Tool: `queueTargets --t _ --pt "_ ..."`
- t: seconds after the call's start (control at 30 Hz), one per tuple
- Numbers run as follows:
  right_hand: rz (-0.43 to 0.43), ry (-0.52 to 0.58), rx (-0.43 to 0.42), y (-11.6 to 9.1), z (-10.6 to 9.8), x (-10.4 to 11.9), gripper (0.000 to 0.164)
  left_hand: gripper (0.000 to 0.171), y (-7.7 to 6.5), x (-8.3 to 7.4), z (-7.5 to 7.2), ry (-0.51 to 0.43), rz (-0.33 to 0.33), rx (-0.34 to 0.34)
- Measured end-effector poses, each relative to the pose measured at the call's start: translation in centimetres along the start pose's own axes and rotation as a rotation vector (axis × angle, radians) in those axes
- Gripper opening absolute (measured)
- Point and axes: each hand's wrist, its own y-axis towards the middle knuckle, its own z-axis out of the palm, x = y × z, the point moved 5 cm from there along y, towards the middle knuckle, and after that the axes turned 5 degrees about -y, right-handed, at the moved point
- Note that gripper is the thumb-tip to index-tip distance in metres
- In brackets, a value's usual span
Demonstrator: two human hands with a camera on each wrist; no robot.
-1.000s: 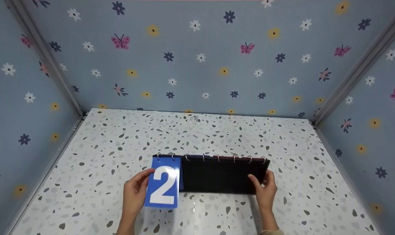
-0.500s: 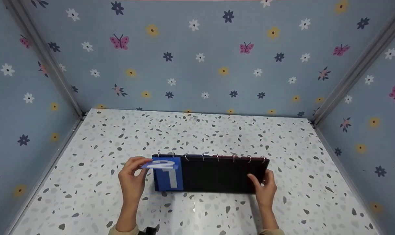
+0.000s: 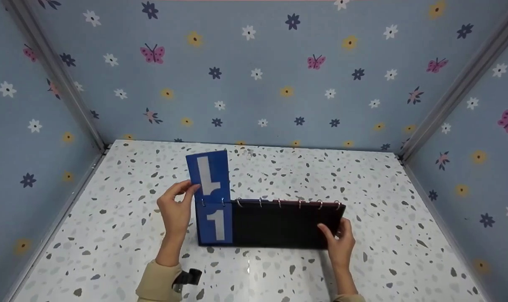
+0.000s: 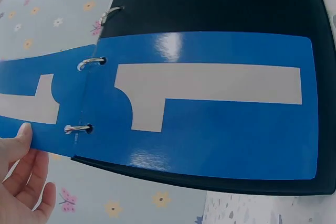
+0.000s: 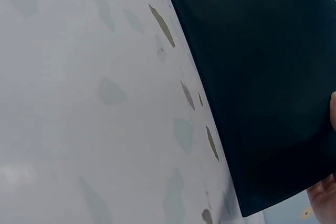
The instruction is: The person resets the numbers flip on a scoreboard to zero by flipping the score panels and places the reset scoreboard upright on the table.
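Note:
A black flip scoreboard (image 3: pixel 279 226) stands on the tabletop, with metal rings along its top edge. My left hand (image 3: pixel 176 209) pinches the left edge of a blue number card (image 3: pixel 222 167), which is raised above the rings and shows an upside-down white 1. Below it, another blue card (image 3: pixel 212 230) with an upright white 1 lies against the board's left end. In the left wrist view, thumb and fingers of the left hand (image 4: pixel 21 166) hold the raised card. My right hand (image 3: pixel 342 249) grips the board's right end, thumb on the front; the right wrist view shows only part of it.
A white speckled tabletop (image 3: pixel 296 277) lies under the board. Blue walls (image 3: pixel 254 96) with flowers and butterflies rise at the back and both sides, with grey metal posts (image 3: pixel 58 75) at the corners. A dark strap clip (image 3: pixel 191 277) sits by the left sleeve.
My left hand has turned the card marked 2 upward over the rings, uncovering the card with 1 beneath. The right hand keeps its grip on the board.

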Motion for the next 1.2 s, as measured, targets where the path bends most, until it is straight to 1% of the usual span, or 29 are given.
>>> queueTargets --t 0.1,0.2,0.23,0.3,0.37,0.43,0.47,0.53,0.67,0.83,0.9,0.93,1.03,1.13,1.2 --pt "-0.006 0.007 -0.001 0.0 0.0 0.1 0.039 0.012 0.3 1.8 0.4 0.005 -0.002 -0.008" --pt "0.004 0.007 0.008 0.0 -0.2 0.7 0.039 0.013 0.6 3.4 0.8 0.01 -0.011 0.0" --pt "0.037 0.014 0.019 0.1 -0.3 1.2 0.038 0.014 0.8 3.7 1.0 0.012 -0.015 0.007" --pt "0.054 0.024 0.026 0.1 -0.3 1.4 0.037 0.014 0.9 4.1 1.2 0.025 -0.023 0.024" --pt "0.046 0.027 0.024 0.1 -0.3 1.4 0.037 0.016 1.1 4.4 1.5 0.039 -0.034 0.04" --pt "0.035 0.029 0.018 0.1 -0.3 1.1 0.037 0.017 1.2 4.5 1.8 0.068 -0.046 0.052" --pt "0.003 0.025 0.009 0.1 -0.1 0.6 0.037 0.018 1.2 4.6 1.9 0.083 -0.05 0.056" --pt "-0.009 0.019 0.001 0.1 -0.1 0.4 0.038 0.02 1.3 4.7 2.0 0.11 -0.051 0.059" --pt "-0.003 0.028 -0.004 0.1 -0.1 0.4 0.039 0.02 1.3 5.0 2.2 0.14 -0.055 0.059" --pt "-0.013 0.021 -0.008 0.1 -0.1 0.4 0.038 0.017 1.0 5.5 2.2 0.187 -0.125 0.084" --pt "-0.016 0.018 -0.007 0.1 -0.1 0.5 0.038 0.016 0.9 5.6 2.1 0.211 -0.139 0.094" --pt "-0.016 0.017 -0.007 0.1 -0.1 0.5 0.038 0.016 0.8 5.5 2.1 0.219 -0.134 0.097" --pt "-0.018 0.016 -0.005 0.1 -0.1 0.5 0.039 0.014 0.4 5.0 1.7 0.222 -0.087 0.085" --pt "-0.014 0.017 -0.005 0.0 -0.1 0.4 0.039 0.012 -0.1 4.5 1.3 0.209 -0.037 0.057" --pt "-0.011 0.016 -0.007 0.0 -0.1 0.4 0.039 0.012 -0.6 4.2 1.0 0.198 -0.018 0.032"
